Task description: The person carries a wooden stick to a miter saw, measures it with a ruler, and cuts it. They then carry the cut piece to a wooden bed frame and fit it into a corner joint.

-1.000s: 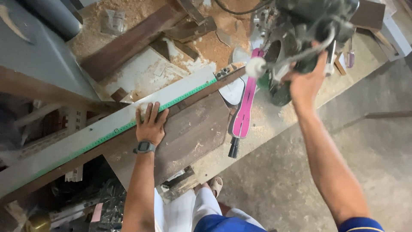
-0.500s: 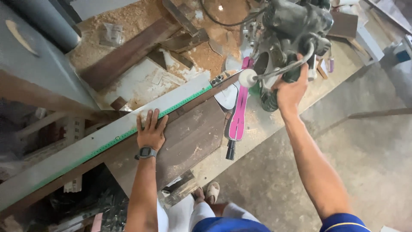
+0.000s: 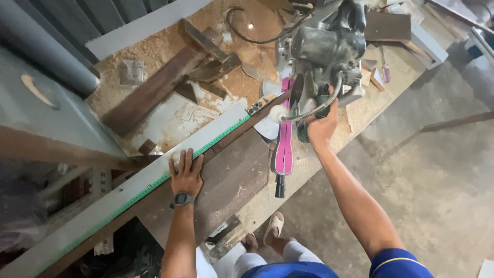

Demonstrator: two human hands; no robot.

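My left hand (image 3: 185, 172) lies flat, fingers spread, on a long dark wooden board (image 3: 229, 135) that runs along a pale fence rail with a green measuring strip (image 3: 154, 181). A wristwatch sits on that wrist. My right hand (image 3: 323, 123) grips the handle of a grey mitre saw (image 3: 324, 49), whose head is raised above the board. A pink insert (image 3: 284, 146) marks the saw's base slot, just right of the board. A wide brown panel (image 3: 231, 180) lies under my left forearm.
Sawdust and wood offcuts (image 3: 154, 92) cover the bench behind the fence. A black cable (image 3: 242, 31) loops near the saw. A grey pipe (image 3: 46, 56) stands at far left. Bare concrete floor (image 3: 437, 180) spreads to the right; my sandalled feet (image 3: 272, 226) are below.
The view has shifted a little; both hands keep their places, the left flat on the board and the right on the saw handle.
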